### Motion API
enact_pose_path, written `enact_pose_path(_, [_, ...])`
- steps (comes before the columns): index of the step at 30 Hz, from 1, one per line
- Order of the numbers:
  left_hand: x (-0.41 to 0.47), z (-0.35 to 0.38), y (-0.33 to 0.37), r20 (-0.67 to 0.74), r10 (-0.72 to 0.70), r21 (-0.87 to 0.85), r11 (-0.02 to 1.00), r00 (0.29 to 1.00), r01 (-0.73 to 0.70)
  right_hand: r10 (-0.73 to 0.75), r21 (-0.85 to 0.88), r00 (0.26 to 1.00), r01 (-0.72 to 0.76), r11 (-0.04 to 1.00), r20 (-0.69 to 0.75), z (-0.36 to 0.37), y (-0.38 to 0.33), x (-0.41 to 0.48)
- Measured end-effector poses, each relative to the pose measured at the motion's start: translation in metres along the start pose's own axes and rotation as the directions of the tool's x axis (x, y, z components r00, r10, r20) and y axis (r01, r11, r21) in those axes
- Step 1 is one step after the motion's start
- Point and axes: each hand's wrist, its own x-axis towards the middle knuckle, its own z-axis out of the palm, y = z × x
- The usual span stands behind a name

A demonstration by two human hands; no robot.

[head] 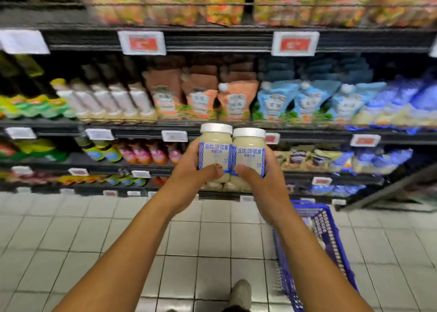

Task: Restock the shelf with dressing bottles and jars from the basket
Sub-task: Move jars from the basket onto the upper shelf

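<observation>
Fingers (210, 170) of the left hand (196, 177) wrap one white-lidded jar (214, 144); the right hand (262, 181) grips a second jar (248, 147) touching it, both raised before the shelf (142, 132). Neither is shelved yet, I judge; the blue basket (331, 238) stands on the floor (94, 240), contents unclear

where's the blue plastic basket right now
In the head view the blue plastic shopping basket stands on the white tiled floor at lower right, partly behind the person's right forearm.
</observation>
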Motion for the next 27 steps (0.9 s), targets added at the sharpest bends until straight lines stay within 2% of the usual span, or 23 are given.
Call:
enact_pose_path(5, [-0.053,-0.065,0.035,-0.146,0.099,-0.003,0.995,0.984,-0.100,-0.047,0.100,0.988,0.032,0.994,0.146,0.083,-0.014,-0.005])
enact_pose_path(8, [-0.083,-0.098,0.058,-0.210,0.153,-0.005,0.988,0.966,-0.157,-0.082,0.080,0.970,0.065,0.995,0.228,0.130,-0.031,-0.008])
enact_pose_path(17, [-0.146,-0.172,0.137,-0.385,0.366,0.114,0.930,0.847,-0.350,-0.199,0.141,0.863,0.150,0.979,0.464,0.247,-0.095,-0.006])
enact_pose_path(27, [-0.178,-0.227,0.244,-0.345,0.612,0.317,0.789,0.711,-0.526,-0.388,0.238,0.802,0.310,0.920,0.454,0.336,-0.183,0.016])
